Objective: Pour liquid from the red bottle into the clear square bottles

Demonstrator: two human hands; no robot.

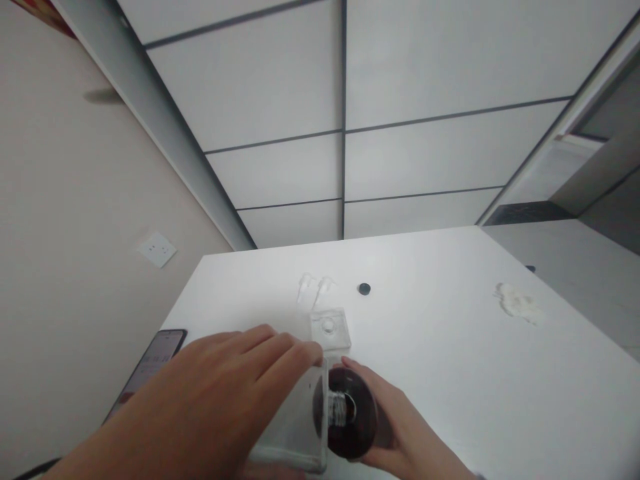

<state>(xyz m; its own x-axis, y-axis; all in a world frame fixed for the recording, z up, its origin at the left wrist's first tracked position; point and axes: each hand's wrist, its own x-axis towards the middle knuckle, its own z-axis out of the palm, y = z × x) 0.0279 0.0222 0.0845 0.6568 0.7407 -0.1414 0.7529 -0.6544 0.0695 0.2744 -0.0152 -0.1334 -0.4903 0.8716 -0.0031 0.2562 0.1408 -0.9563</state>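
Observation:
My left hand (225,383) is closed around a clear box-shaped container (295,430), its fingers over the upper edge. Wrapped about a dark brown bottle (357,433) is my right hand (407,417). The bottle has no cap on, and its threaded neck is tilted to the left, at the container's rim. Whether any liquid is flowing I cannot tell. Just beyond the container lies a clear square lid (340,339) with a round knob. Farther back on the table rests a small round black cap (365,289).
The white table (435,333) carries two small clear plastic pieces (323,288) behind the lid. Crumpled white material (517,303) lies toward the right edge. A phone (153,363) is at the left edge, near a wall with a socket (158,249). White panelled doors (280,173) stand behind.

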